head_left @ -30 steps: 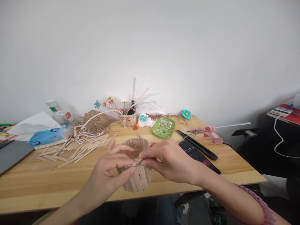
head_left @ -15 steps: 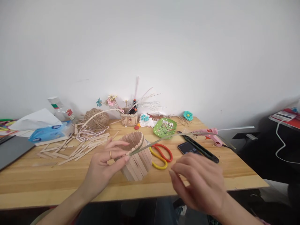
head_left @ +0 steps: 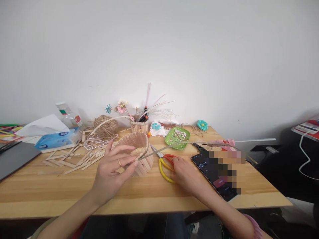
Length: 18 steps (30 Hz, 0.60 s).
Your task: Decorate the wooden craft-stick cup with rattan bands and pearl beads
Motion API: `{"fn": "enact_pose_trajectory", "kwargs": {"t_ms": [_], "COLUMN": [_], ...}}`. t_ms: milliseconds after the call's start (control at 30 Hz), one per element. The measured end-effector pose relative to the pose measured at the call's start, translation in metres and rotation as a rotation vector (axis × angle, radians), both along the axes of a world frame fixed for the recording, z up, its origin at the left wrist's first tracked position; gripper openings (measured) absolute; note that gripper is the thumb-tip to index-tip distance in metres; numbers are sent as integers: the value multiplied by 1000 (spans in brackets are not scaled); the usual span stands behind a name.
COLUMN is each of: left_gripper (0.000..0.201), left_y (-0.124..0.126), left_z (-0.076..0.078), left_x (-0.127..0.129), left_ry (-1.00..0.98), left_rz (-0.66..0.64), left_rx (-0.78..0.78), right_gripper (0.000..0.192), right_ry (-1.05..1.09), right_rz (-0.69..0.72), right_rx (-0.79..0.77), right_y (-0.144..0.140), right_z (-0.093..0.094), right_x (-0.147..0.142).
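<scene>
My left hand (head_left: 113, 174) grips the rim of a round basket made of wooden craft sticks (head_left: 139, 156) and pins the end of a long thin strip (head_left: 179, 146) against it; the strip runs off to the right above the table. The basket is tilted, its opening facing me and the wall. My right hand (head_left: 185, 174) rests on the table with its fingers on the handles of the red and yellow scissors (head_left: 165, 162), which lie just right of the basket.
A phone (head_left: 211, 169) lies right of the scissors, a pink glue gun (head_left: 223, 143) and a black cutter behind it. Loose craft sticks (head_left: 82, 157), a twine ball (head_left: 107, 125), a tissue pack (head_left: 56, 139), a green dish (head_left: 177, 136) and a small pen pot (head_left: 139, 125) crowd the back.
My right hand let go of the strip at the basket rim, swung out to the right and came down on the scissors. The left hand tipped the basket further back.
</scene>
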<state>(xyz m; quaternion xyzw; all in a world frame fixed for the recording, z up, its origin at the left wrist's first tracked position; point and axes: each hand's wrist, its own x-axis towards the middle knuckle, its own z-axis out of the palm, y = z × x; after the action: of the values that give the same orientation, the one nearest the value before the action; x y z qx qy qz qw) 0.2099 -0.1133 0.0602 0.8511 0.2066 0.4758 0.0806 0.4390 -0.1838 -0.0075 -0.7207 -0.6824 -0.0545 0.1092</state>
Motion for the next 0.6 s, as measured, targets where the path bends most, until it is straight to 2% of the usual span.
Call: {"fn": "enact_pose_trajectory", "kwargs": {"t_ms": [133, 200, 300, 467, 600], "left_gripper": [12, 12, 13, 13, 15], "left_y": [8, 14, 24, 32, 29], "left_z": [0, 1, 2, 2, 2], "left_x": [0, 1, 2, 10, 16], "left_ry": [-12, -29, -61, -89, -67], "left_rz": [58, 93, 136, 124, 79], "left_rx": [-60, -112, -223, -439, -559], "right_gripper": [28, 29, 26, 31, 34], "right_ry": [57, 99, 268, 654, 849], "right_rz": [-102, -197, -291, -91, 52], "right_rx": [-75, -111, -142, -174, -256], "right_y": [1, -4, -16, -35, -36], "right_z": [6, 11, 23, 38, 43], "right_x": [5, 7, 8, -4, -17]}}
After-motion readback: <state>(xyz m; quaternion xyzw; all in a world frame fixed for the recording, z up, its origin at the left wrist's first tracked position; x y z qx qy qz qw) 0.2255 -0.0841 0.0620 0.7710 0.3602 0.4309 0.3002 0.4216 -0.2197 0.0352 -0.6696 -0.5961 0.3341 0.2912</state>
